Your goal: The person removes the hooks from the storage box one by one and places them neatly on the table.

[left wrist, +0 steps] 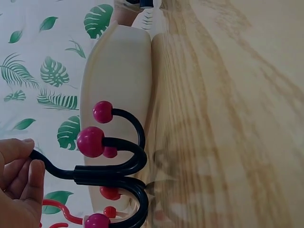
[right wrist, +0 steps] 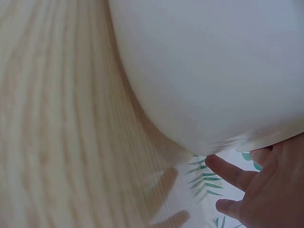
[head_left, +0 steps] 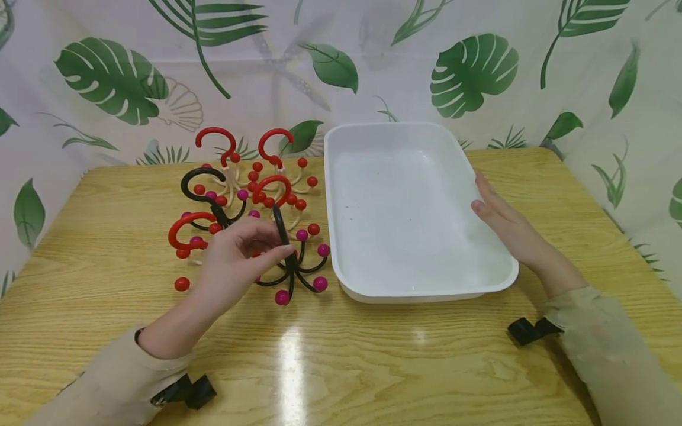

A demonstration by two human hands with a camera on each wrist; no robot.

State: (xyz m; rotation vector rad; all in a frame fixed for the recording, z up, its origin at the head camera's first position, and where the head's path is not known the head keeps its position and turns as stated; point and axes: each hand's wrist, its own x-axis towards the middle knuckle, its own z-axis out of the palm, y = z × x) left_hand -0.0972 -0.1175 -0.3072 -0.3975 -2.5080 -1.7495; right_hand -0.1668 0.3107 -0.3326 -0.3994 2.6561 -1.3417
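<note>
My left hand (head_left: 226,257) pinches the black upper hook of a multi-armed hook hanger (head_left: 291,269) between thumb and fingers. Its curved black arms end in magenta balls (left wrist: 90,141) and fan out low over the table, just left of a white tray (head_left: 394,219). In the left wrist view the hanger stem (left wrist: 99,175) overlaps the tray's side. At the tray's right rim, my right hand (head_left: 508,234) rests with fingers extended. The right wrist view shows those fingers (right wrist: 230,173) against the tray's outer wall (right wrist: 204,85).
Several hook hangers with red top hooks (head_left: 218,131), pale arms and red balls crowd the table's left back. Among them lies another black hanger (head_left: 218,214) with magenta balls. A leaf-patterned cloth (head_left: 383,71) hangs behind the wooden table (head_left: 373,367).
</note>
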